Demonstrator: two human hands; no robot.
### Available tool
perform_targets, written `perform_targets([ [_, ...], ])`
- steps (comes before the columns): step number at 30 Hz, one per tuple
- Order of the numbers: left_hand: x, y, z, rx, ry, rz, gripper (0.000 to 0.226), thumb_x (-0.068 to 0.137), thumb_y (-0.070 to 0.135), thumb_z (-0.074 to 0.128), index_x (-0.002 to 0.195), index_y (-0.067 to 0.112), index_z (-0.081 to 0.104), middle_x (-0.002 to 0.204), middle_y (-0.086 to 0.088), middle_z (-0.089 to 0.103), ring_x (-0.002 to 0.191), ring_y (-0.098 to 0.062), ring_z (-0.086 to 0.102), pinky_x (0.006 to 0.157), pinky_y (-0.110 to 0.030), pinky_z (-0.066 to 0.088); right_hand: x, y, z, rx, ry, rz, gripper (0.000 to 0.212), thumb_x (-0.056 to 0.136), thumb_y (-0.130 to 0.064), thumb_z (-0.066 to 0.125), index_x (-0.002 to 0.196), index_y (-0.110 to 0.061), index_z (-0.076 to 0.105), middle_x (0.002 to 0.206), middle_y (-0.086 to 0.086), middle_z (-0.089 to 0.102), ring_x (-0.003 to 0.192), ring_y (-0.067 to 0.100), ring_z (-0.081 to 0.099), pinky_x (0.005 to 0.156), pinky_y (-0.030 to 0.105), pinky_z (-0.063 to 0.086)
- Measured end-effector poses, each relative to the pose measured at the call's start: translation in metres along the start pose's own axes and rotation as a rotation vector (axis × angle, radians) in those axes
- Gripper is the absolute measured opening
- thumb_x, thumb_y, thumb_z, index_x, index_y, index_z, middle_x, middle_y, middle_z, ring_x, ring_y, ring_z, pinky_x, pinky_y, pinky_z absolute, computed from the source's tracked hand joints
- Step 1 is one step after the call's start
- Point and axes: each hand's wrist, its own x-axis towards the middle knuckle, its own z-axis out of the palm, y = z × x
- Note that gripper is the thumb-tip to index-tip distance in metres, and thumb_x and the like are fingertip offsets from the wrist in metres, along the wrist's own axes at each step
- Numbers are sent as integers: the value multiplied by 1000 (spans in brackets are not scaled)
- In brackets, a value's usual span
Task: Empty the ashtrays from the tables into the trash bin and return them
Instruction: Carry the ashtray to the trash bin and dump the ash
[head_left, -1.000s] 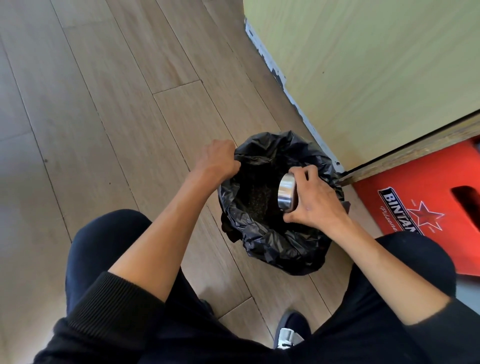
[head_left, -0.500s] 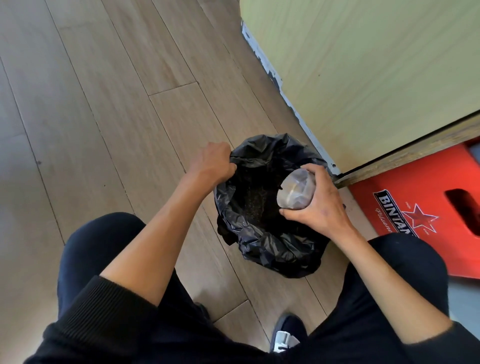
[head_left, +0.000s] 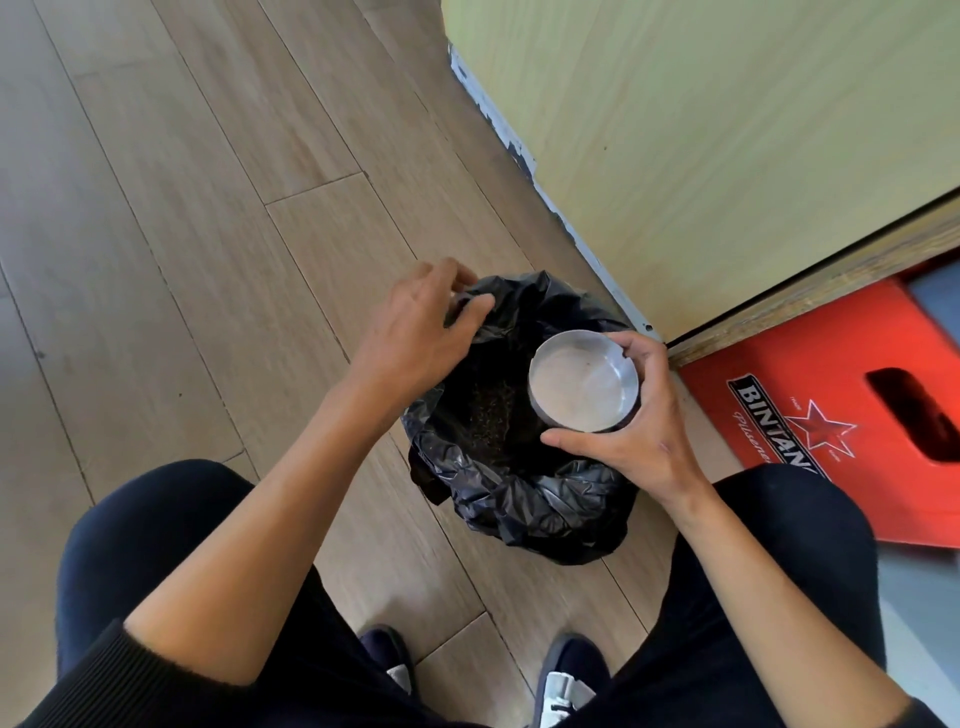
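Observation:
A round metal ashtray (head_left: 583, 381) is held upright over the trash bin, its pale inside facing up with only a few specks in it. My right hand (head_left: 636, 415) grips it by the rim from the right. The trash bin (head_left: 524, 488) is small, lined with a black bag, and stands on the floor between my knees; dark ash lies at its bottom. My left hand (head_left: 415, 332) pinches the bag's far left rim.
A pale yellow-green wall or cabinet panel (head_left: 717, 130) rises just behind the bin. A red Bintang beer crate (head_left: 831, 410) stands to the right, under a wooden edge. Wood-look plank floor (head_left: 182, 234) stretches to the left. My shoes (head_left: 563, 680) are below.
My right hand has turned the ashtray from tipped on its side over the bag to upright, mouth up. My left hand stays on the bag's rim.

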Motion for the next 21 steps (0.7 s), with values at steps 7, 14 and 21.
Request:
perform_targets([
  [7, -21, 27, 17, -583, -535, -231, 43, 95, 41, 67, 126, 12, 63, 103, -8, 79, 94, -19, 77, 84, -38, 63, 4, 0, 2, 99, 29, 4, 106, 50, -27, 105, 135, -15, 44, 137, -4, 53, 129, 13, 53, 103, 24, 47],
  [14, -21, 28, 23, -523, -469, -201, 37, 94, 24, 71, 128, 16, 62, 100, -8, 76, 95, -22, 75, 83, -39, 64, -1, -4, 10, -24, -4, 38, 113, 54, -46, 101, 145, -22, 38, 142, -13, 49, 127, -14, 43, 95, 0, 35],
  [21, -33, 30, 21, -397, -406, -165, 33, 93, 42, 66, 126, 33, 64, 97, 3, 76, 92, -16, 74, 84, -44, 62, -9, -14, 10, -58, -43, 54, 111, 56, -55, 98, 147, -27, 41, 143, -16, 50, 129, -9, 46, 97, 2, 37],
])
